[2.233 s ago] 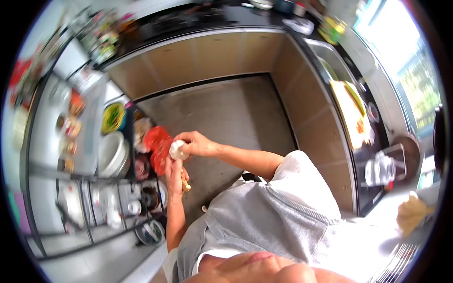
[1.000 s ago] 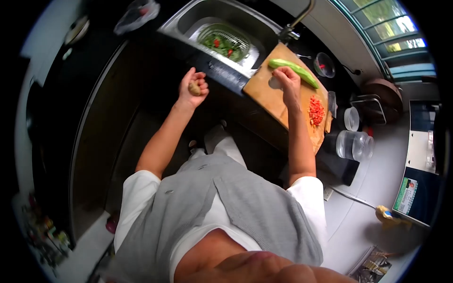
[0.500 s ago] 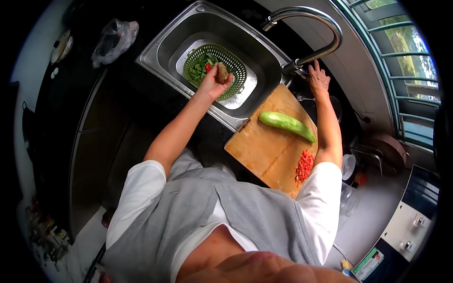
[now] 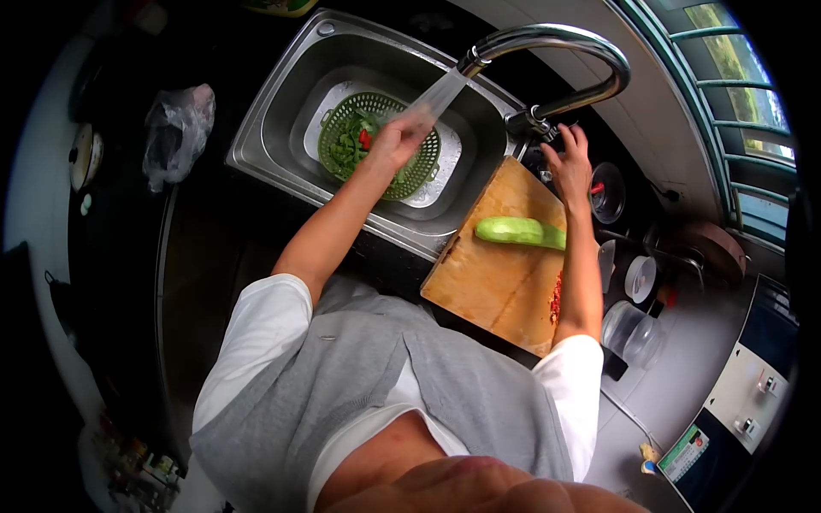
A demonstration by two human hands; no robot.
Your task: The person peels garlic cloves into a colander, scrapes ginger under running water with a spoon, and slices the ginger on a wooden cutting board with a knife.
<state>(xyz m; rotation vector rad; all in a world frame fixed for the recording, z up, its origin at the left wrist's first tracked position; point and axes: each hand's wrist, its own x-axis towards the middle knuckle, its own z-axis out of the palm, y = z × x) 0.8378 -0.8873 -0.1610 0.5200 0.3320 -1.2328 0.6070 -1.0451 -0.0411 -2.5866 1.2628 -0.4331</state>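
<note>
My left hand (image 4: 400,144) is closed under a stream of water (image 4: 443,92) from the tap (image 4: 590,38). The brown, knobby piece of ginger in its fingers is now blurred by the water. Below that hand, a green colander (image 4: 327,158) sits in the steel sink (image 4: 286,111), holding leafy greens (image 4: 349,150) and a bit of red pepper (image 4: 365,138). My right hand (image 4: 569,162) is beside the tap's base, fingers apart and close to the lever (image 4: 547,130); whether they touch it is unclear.
A wooden cutting board (image 4: 487,282) overlaps the sink's corner. On it lie a peeled green gourd (image 4: 517,231) and chopped red pepper (image 4: 556,299), partly behind my right forearm. Clear containers (image 4: 629,329) stand to the right. A plastic bag (image 4: 180,132) lies left of the sink.
Water now runs from the tap onto my left hand, which has shifted slightly under the spout. My right hand's fingers have curled and spread near the lever. The view has shifted slightly.
</note>
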